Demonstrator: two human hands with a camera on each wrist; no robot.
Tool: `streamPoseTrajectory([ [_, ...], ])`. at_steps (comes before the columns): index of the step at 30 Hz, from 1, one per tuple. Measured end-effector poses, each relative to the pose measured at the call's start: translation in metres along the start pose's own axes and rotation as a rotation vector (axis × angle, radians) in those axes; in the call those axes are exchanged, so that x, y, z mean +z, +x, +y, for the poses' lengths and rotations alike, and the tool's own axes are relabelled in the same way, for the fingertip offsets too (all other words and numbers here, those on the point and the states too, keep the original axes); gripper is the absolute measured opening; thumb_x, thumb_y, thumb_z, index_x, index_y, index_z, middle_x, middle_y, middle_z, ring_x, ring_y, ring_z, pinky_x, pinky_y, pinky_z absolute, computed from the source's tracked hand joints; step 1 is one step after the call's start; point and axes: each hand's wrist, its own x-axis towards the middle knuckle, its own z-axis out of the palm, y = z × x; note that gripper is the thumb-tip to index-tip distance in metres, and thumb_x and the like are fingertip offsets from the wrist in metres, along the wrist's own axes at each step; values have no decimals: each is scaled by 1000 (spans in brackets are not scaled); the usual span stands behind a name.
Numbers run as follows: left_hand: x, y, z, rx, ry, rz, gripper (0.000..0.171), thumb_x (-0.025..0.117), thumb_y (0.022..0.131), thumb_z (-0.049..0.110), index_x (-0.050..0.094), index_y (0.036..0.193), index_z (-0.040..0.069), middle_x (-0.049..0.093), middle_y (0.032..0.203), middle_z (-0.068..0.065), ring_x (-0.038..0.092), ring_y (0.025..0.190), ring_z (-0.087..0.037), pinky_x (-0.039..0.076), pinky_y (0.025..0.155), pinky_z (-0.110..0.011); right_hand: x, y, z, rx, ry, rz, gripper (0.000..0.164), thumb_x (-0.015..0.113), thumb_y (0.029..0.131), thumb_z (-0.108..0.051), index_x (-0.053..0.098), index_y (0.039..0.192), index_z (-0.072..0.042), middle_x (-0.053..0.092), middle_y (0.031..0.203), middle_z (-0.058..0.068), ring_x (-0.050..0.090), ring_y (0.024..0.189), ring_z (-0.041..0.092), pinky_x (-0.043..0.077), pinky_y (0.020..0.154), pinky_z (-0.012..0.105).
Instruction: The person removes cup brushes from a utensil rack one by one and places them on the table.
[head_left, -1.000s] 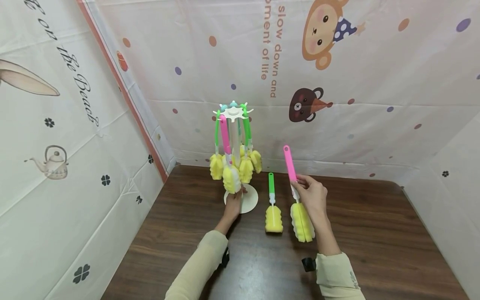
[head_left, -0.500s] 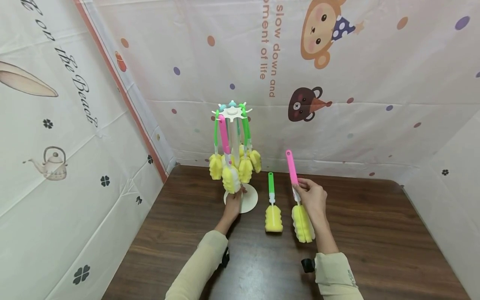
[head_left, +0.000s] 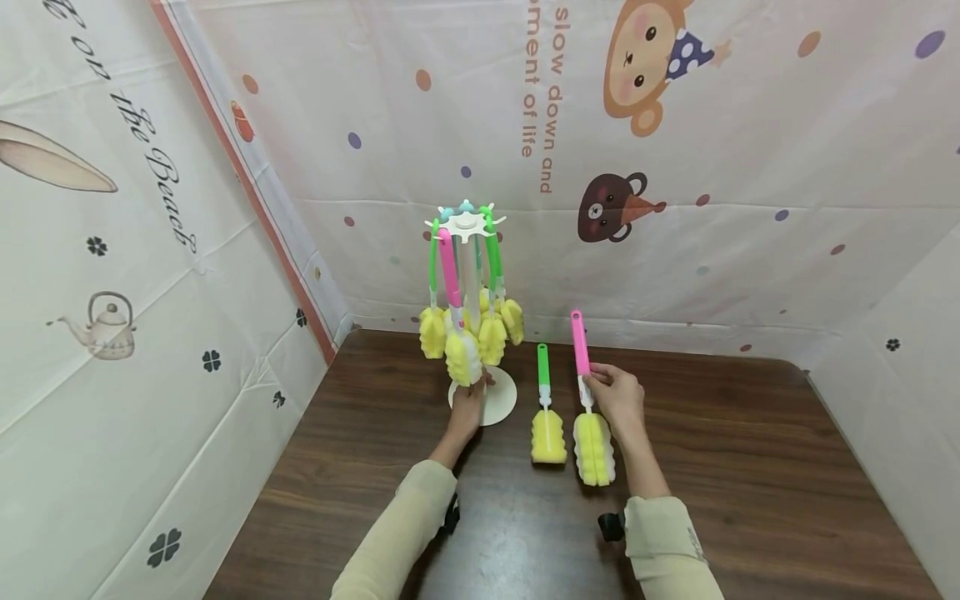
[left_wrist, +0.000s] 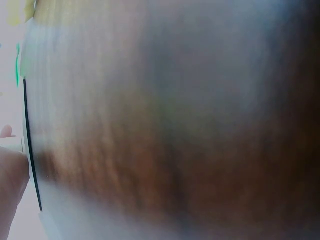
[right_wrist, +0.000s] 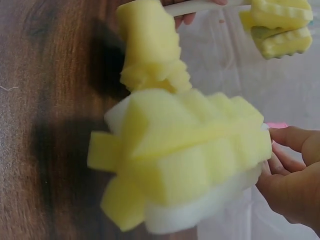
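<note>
Low on the white stand (head_left: 499,398), my left hand (head_left: 468,407) grips its pole just above the round base. Sponge brushes hang from the stand's top hooks, among them a pink-handled one (head_left: 449,262). To the right, my right hand (head_left: 622,402) pinches another pink-handled sponge brush (head_left: 581,342) near its white neck. Its yellow and white sponge head (right_wrist: 195,150) fills the middle of the right wrist view. Between stand and right hand lies a green-handled sponge brush (head_left: 548,437). The left wrist view is mostly blur, with part of a finger (left_wrist: 11,175) at its left edge.
A dark wooden table (head_left: 750,467) carries everything. Printed cloth (head_left: 697,275) hangs behind the table's back edge and along the left side. A dark wrist camera (head_left: 611,527) sits at the right cuff.
My right hand has lowered the pink-handled brush and brought it nearer the user and slightly left, more upright in view beside the green-handled brush. My left hand stays on the stand.
</note>
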Motion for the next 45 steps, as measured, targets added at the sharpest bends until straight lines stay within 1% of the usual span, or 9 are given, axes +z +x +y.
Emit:
streamPoseTrajectory([
  [5,3,10,-25,8,3,39,41,43,112,20,63,116,-15,62,118,-35,54,123,-47,36,111,-57,6,6,8,5,18,9,33,69,98,-15,69,127,2,73,115,20,67,79,14,48,58,17],
  [9,3,12,-34,26,30,62,43,45,111,28,67,112,-9,65,118,-27,56,124,-40,38,111,-55,11,10,13,4,16,15,33,69,97,-15,69,126,2,74,113,20,69,84,19,47,57,17],
  [14,3,12,-35,35,71,55,47,43,111,35,68,111,-5,66,117,-21,58,121,-34,40,109,-52,13,16,17,30,21,3,33,69,97,-16,69,126,1,74,114,20,68,83,18,46,57,18],
  [18,3,13,-35,27,50,30,51,42,111,36,66,114,-9,64,119,-27,56,122,-40,38,110,-54,14,20,17,36,30,-2,33,69,97,-15,69,125,2,74,113,20,66,79,12,46,58,18],
  [22,3,13,-33,37,40,43,49,44,111,34,66,113,-9,65,118,-27,56,122,-41,38,110,-55,14,23,14,24,46,2,33,69,98,-14,68,126,3,73,113,21,67,77,9,49,59,18],
  [28,3,13,-33,29,67,63,51,45,110,40,68,111,-5,68,114,-20,59,119,-33,41,109,-50,18,27,12,64,62,-15,34,69,97,-15,69,127,1,74,114,20,66,78,14,48,58,19],
  [33,4,13,-34,26,78,63,53,43,110,40,67,113,-7,67,114,-23,59,119,-37,40,109,-53,22,32,13,87,48,-32,34,70,96,-15,69,126,1,74,114,19,67,84,20,47,59,20],
  [37,2,11,-28,20,58,46,52,42,111,36,64,114,-12,64,116,-31,56,121,-44,38,109,-58,27,35,17,106,53,-38,34,69,97,-16,68,127,1,73,115,20,66,87,21,48,62,21],
  [45,-3,-3,9,20,58,-16,40,42,112,21,64,114,-12,61,120,-36,54,122,-49,41,108,-55,36,36,29,160,63,-38,36,67,99,-20,68,129,0,72,114,19,57,80,13,46,64,23],
])
